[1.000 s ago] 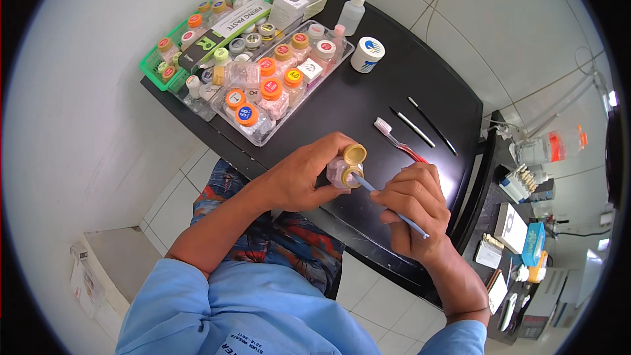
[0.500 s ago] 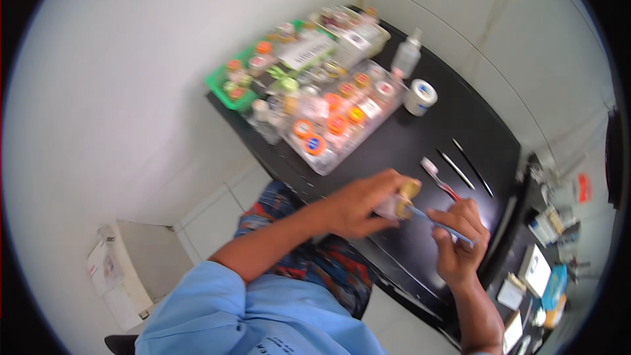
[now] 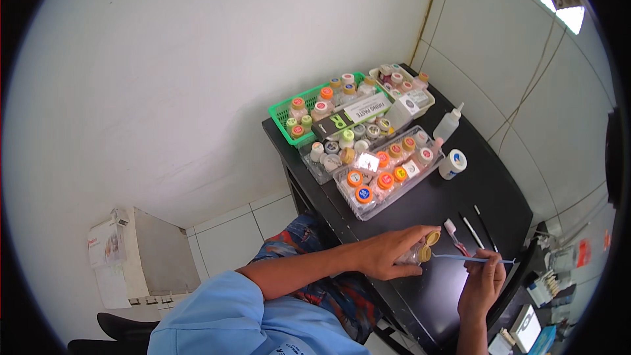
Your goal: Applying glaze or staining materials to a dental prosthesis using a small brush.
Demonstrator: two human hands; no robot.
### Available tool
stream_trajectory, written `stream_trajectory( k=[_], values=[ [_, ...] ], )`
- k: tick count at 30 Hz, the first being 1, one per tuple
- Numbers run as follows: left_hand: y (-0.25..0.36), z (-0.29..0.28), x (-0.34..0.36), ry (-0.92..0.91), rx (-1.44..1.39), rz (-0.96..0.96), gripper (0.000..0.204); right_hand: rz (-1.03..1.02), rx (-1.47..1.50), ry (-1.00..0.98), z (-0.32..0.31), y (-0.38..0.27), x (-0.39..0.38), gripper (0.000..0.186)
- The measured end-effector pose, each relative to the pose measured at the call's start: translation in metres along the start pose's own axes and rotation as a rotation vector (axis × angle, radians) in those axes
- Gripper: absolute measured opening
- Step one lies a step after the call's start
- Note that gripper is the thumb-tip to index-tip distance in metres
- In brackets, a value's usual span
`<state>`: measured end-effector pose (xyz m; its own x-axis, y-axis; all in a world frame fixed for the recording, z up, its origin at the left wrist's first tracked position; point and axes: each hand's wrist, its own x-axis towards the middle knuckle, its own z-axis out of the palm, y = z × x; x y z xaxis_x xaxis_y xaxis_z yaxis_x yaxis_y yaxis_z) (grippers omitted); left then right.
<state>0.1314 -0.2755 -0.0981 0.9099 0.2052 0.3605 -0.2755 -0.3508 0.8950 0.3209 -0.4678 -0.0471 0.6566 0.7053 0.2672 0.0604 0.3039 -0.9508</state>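
In my left hand (image 3: 384, 254) is a small clear bottle (image 3: 413, 255), tipped on its side with its mouth to the right. Its gold cap (image 3: 432, 238) is flipped up, near my fingertips. My right hand (image 3: 483, 284) pinches a thin light-blue stick-like tool (image 3: 453, 257) with bent ends. The tool's left end lies right at the bottle's mouth; whether it touches cannot be made out. Just beyond the tool, a red-and-white toothbrush (image 3: 451, 230) lies on the black table (image 3: 430, 299).
A clear tray (image 3: 378, 210) of orange-capped jars, a green basket (image 3: 281, 106) and a cream basket (image 3: 430, 100) crowd the table's far side. A squeeze bottle (image 3: 447, 125), a white tub (image 3: 453, 165) and two thin tools, one a white stick (image 3: 472, 232), stand or lie right.
The whole view has shifted, so the table sits lower and farther right. The blue tool's end has come out of the bottle's mouth, and the tool now lies nearly level.
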Motion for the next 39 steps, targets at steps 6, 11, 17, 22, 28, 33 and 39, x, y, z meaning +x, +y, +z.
stream_trajectory(
  k=[6,11,17,22,28,33,39],
  values=[
    [0.007,-0.005,-0.009,-0.015,-0.077,0.013,0.073,0.209,0.255,0.07,-0.021,0.01,0.01,0.035],
    [0.032,-0.039,-0.042,-0.017,-0.064,0.018,0.051,0.263,0.249,0.116,-0.029,0.015,0.014,0.035],
    [0.05,-0.183,-0.08,0.65,0.172,0.15,0.049,0.278,0.227,0.093,-0.034,0.023,0.018,0.034],
    [0.022,-0.289,-0.053,0.916,0.277,0.033,0.037,0.303,0.223,0.099,-0.033,0.025,0.018,0.034],
    [-0.011,-0.317,-0.02,0.789,0.942,-0.058,0.031,0.274,0.174,0.059,-0.039,0.026,0.022,0.034],
    [-0.025,-0.318,-0.006,0.761,0.776,-0.243,0.034,0.266,0.142,0.074,-0.041,0.027,0.023,0.033],
    [-0.039,-0.322,-0.006,0.737,0.848,-0.363,0.036,0.269,0.128,0.043,-0.038,0.027,0.022,0.034]
  ],
)
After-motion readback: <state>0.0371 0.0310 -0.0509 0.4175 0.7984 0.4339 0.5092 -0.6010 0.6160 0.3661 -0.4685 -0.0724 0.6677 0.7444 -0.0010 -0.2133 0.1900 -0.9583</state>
